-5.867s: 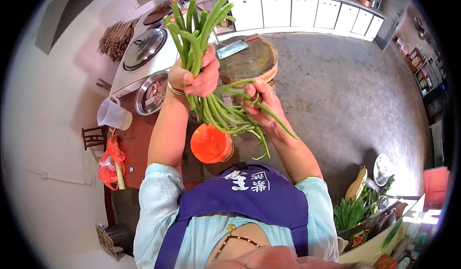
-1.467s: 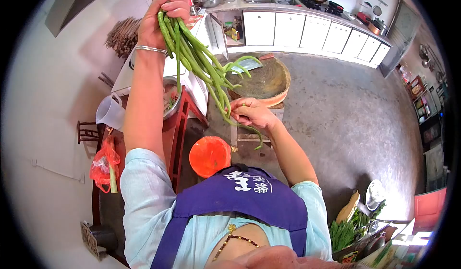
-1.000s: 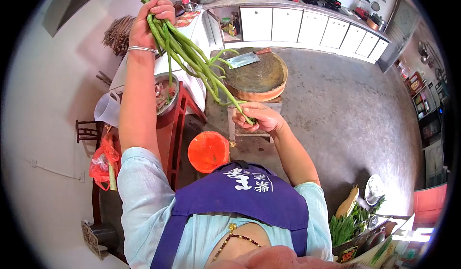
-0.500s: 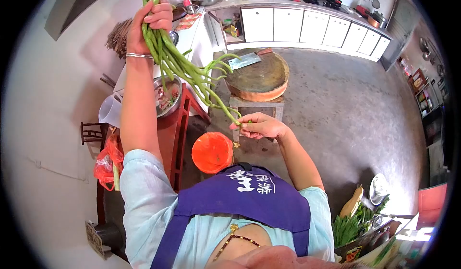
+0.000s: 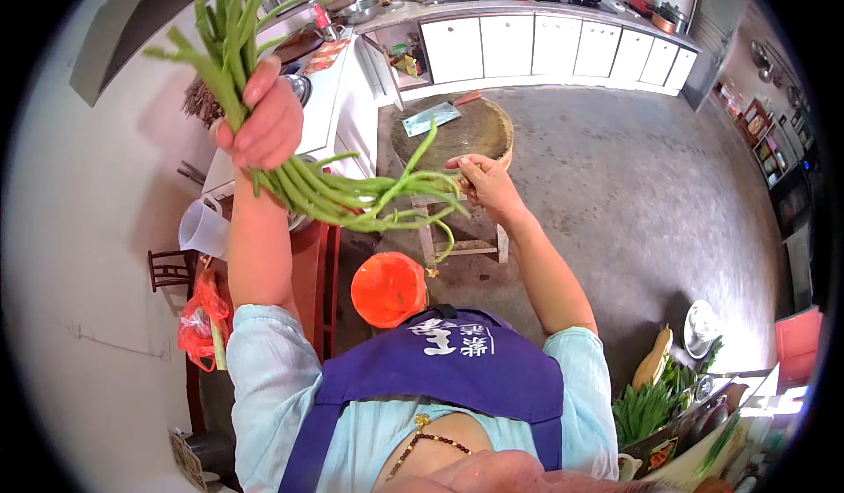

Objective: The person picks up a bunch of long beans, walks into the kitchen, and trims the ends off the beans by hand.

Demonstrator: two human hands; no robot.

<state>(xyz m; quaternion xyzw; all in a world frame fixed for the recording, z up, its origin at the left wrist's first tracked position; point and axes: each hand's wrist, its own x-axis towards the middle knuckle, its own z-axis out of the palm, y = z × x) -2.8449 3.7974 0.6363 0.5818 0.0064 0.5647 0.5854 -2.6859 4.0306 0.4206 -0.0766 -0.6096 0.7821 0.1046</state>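
A bunch of green long beans [image 5: 325,196] stretches across the view, with its thick ends sticking up at the upper left. My left hand [image 5: 264,124] is wrapped around the bunch, raised high. At the thin, curling ends my right hand [image 5: 483,183] has its fingers pinched together on the bean tips. Behind and above the right hand is a round wooden chopping block [image 5: 483,132] on a stand. A cleaver [image 5: 432,118] lies flat on the block. Below the beans, an orange-red bucket [image 5: 389,289] stands on the floor.
A red table [image 5: 308,264] stands at the left, with a clear plastic jug [image 5: 204,227] beside it and a red plastic bag [image 5: 204,317] hanging lower. White cabinets [image 5: 505,49] line the back wall. Leafy greens [image 5: 643,414] and a pale gourd [image 5: 652,359] are at lower right.
The bunch has swung from hanging steeply to lying more level. My left hand has come lower and turned; my right hand has moved up to the bean ends near the block.
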